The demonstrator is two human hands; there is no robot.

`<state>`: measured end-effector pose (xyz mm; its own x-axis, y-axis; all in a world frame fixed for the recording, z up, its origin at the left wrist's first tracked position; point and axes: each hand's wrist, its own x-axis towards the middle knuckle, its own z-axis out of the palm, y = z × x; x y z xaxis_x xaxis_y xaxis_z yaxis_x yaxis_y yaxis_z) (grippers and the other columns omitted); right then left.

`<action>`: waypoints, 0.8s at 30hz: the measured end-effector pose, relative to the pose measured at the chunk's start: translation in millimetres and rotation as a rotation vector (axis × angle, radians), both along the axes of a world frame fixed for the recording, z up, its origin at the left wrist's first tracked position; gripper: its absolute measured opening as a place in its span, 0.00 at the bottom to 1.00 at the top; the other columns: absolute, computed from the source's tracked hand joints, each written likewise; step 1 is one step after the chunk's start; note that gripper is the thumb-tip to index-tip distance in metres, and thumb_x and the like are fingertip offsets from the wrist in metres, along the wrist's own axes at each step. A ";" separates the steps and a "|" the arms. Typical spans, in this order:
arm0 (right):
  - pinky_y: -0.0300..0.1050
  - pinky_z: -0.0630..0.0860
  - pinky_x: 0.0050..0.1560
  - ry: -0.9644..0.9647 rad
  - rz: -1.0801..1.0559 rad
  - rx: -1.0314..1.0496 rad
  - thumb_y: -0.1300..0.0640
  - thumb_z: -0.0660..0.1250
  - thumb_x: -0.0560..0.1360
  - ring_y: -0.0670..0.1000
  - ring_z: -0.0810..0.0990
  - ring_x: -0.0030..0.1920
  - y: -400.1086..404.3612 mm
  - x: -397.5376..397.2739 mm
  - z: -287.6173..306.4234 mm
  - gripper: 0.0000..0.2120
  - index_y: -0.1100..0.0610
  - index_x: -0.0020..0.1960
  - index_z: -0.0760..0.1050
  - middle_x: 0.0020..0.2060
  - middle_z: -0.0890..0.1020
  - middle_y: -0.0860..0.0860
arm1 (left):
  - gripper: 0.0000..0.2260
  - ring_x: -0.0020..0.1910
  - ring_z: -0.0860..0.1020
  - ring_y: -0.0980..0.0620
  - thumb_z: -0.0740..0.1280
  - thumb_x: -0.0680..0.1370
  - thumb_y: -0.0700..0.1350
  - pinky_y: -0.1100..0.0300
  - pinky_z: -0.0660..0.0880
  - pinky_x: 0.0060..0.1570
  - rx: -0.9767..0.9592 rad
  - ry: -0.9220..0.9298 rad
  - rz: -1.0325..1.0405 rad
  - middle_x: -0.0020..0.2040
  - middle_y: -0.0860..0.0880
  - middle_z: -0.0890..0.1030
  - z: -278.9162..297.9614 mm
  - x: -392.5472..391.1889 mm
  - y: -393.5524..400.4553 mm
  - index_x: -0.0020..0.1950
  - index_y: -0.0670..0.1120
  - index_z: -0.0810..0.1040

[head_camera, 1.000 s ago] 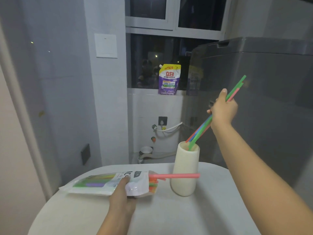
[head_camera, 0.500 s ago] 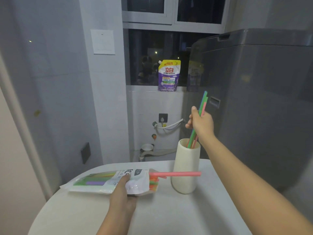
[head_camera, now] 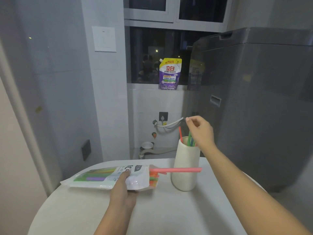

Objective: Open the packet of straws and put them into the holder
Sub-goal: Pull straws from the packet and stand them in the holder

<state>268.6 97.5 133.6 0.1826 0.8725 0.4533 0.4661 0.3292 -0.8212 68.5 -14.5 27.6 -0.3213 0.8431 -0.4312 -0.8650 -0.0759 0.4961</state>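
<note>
Several straws (head_camera: 190, 139) are standing in the cream holder (head_camera: 185, 165) on the worktop (head_camera: 169, 209), and your right hand (head_camera: 200, 130) is hovering just above them, its grip loosely curled and holding nothing. Your left hand (head_camera: 124, 189) is gripping the packet (head_camera: 108, 177) lying flat beside the holder, with a pink straw (head_camera: 176, 170) sticking out of its open end across the holder's front.
</note>
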 end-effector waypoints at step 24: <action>0.41 0.69 0.36 -0.370 0.127 -0.090 0.47 0.63 0.75 0.44 0.76 0.36 -104.1 -13.6 -63.9 0.08 0.48 0.42 0.79 0.36 0.80 0.44 | 0.17 0.57 0.79 0.43 0.64 0.77 0.34 0.44 0.77 0.52 0.026 0.019 0.023 0.62 0.42 0.79 1.1 -8.5 -2.8 0.65 0.44 0.71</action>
